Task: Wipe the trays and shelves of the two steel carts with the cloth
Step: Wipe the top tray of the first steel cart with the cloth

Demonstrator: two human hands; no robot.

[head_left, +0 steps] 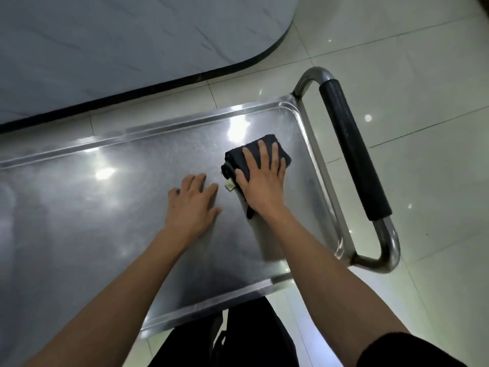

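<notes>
A steel cart's top tray (111,207) fills the lower left of the head view, its raised rim running along the far and right sides. A folded black cloth (238,157) with a small pale tag lies on the tray near the right end. My right hand (260,178) presses flat on the cloth, fingers straight and spread. My left hand (191,205) rests on the bare steel just left of the cloth, fingers slightly bent, holding nothing.
The cart's push handle (352,152), a steel loop with a black grip, juts out at the right end. A grey marble-patterned counter with a dark base (132,49) curves along the far side. Pale glossy floor tiles (423,75) surround the cart.
</notes>
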